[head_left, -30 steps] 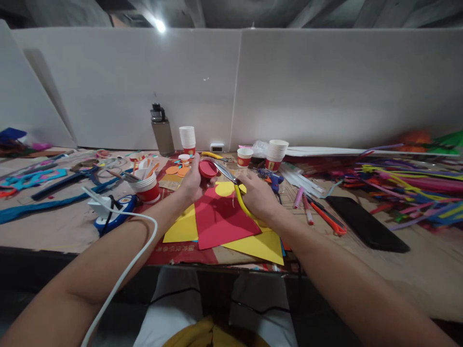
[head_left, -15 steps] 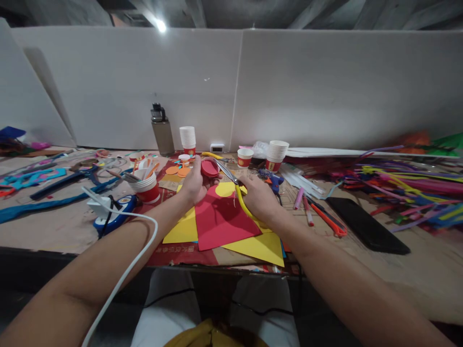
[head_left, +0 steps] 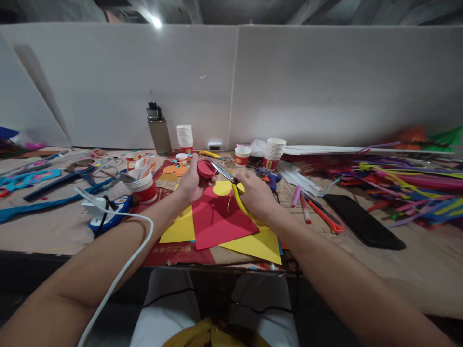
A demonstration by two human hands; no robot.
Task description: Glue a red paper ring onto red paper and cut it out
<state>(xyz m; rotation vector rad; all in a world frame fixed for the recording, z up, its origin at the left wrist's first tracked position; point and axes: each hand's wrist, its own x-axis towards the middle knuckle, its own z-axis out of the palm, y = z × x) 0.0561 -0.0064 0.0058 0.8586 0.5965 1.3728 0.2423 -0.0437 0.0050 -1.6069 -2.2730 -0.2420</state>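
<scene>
My left hand is closed around a red round piece, shallow and cup-like, held up above the paper. My right hand grips a pair of scissors with yellow handles and metal blades. The blades point left, their tips at the edge of the red piece; whether they touch it is hard to make out. A thin pale strip dangles beside the scissors. Under my hands lie a red sheet, yellow sheets and a yellow disc.
Left are a cup of tools and a blue-and-white power strip. Behind stand a bottle and stacked paper cups. A black phone, an orange cutter and pipe cleaners lie right. A white cable crosses my left arm.
The whole view has shifted slightly, so things sit a little further left. Both hands keep their holds, and the scissors stay at the edge of the red piece.
</scene>
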